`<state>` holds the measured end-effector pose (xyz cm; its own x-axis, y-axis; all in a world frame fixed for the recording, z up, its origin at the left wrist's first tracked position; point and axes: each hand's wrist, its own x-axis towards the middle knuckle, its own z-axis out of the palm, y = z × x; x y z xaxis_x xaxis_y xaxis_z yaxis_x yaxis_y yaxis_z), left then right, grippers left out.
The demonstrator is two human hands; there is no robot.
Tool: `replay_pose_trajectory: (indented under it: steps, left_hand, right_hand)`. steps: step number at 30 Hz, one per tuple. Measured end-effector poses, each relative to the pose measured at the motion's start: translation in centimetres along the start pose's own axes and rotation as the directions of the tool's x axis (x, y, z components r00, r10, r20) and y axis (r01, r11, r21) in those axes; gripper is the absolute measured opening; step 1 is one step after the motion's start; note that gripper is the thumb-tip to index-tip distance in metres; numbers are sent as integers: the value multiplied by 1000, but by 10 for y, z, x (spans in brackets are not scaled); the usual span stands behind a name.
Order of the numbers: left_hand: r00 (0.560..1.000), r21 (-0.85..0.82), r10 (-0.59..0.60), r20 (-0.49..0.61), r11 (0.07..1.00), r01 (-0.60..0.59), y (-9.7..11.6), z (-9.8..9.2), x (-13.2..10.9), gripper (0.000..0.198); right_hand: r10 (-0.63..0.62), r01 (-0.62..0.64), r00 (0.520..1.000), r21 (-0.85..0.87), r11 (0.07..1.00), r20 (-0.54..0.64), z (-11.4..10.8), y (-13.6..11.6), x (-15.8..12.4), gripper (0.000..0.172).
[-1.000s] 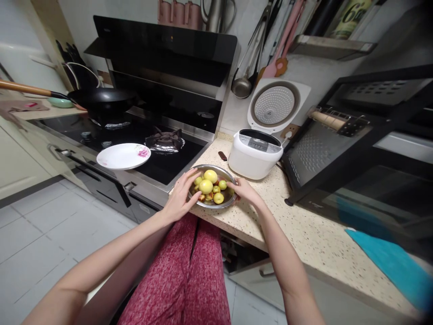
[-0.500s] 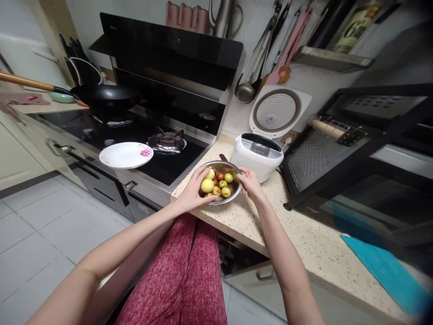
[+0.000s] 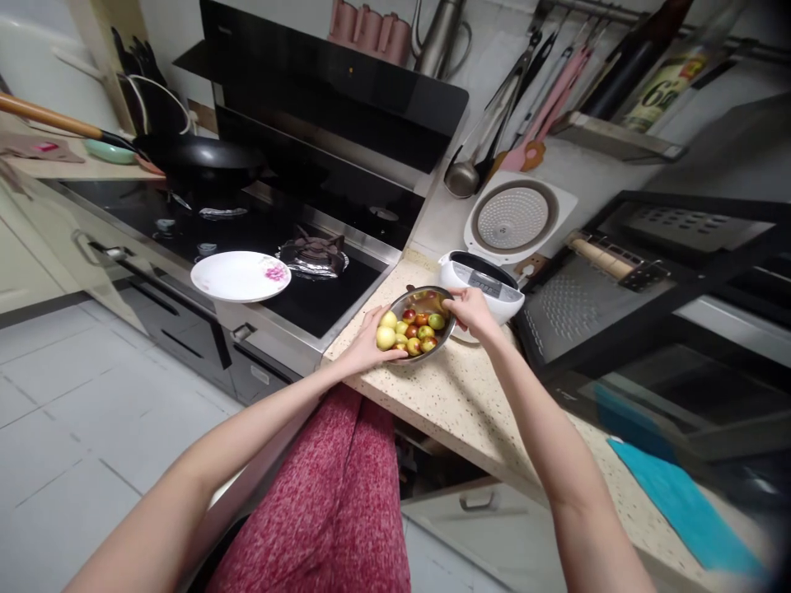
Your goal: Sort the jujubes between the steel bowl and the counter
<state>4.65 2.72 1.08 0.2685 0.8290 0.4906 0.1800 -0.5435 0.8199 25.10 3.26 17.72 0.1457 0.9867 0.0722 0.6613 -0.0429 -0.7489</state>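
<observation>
A shiny metal bowl [image 3: 428,298] is tilted toward my left over the speckled counter. Inside, several small round green and reddish-brown jujubes [image 3: 412,331] have gathered at its lower left side, along with larger pale yellow-green fruits [image 3: 386,337]. My left hand [image 3: 369,344] is curved around the low left rim, thumb along the near side by the fruits. On the raised right rim, my right hand [image 3: 468,311] pinches the edge. Whether the bowl's underside touches the counter is hidden.
Left of the bowl, a white floral plate [image 3: 240,277] overhangs the front of the gas stove [image 3: 346,311]. An open rice cooker [image 3: 488,288] stands close behind my right hand. Further right are a black oven [image 3: 618,329] and a teal cloth [image 3: 680,502]. A wok [image 3: 203,161] sits on the far burner.
My right hand has lifted the bowl's right side, tipping it leftward. The fruits have slid toward my left hand, baring the bowl's far wall. The camera view has shifted slightly.
</observation>
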Motion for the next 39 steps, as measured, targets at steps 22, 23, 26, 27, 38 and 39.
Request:
replay_pose_trajectory:
  steps: [22,23,26,27,38,39]
  left_hand:
    - [997,-24,-65,29,998,66,-13,-4,8,113]
    - [997,-14,-71,34,997,72,-14,-5,10,114]
    - [996,23,-71,44,997,70,-15,-8,13,113]
    - [997,35,-63,44,997,62,-16,-9,14,111]
    - [998,68,-9,58,998,5,-21,-10,14,102]
    - [998,76,-4,66,997,-1,-20,-10,13,102]
  right_hand:
    - [-8,23,999,-285,958,53,-11,-31,16,27]
    - [-6,22,999,-294,956,54,-11,-33,15,26]
    - [-2,21,998,-319,948,60,-13,-39,14,21]
    - [-1,21,998,-328,945,63,-13,-40,14,19]
    - [-20,41,998,-446,894,51,-19,-45,23,12]
    - [-21,38,999,-461,887,42,-19,-46,24,13]
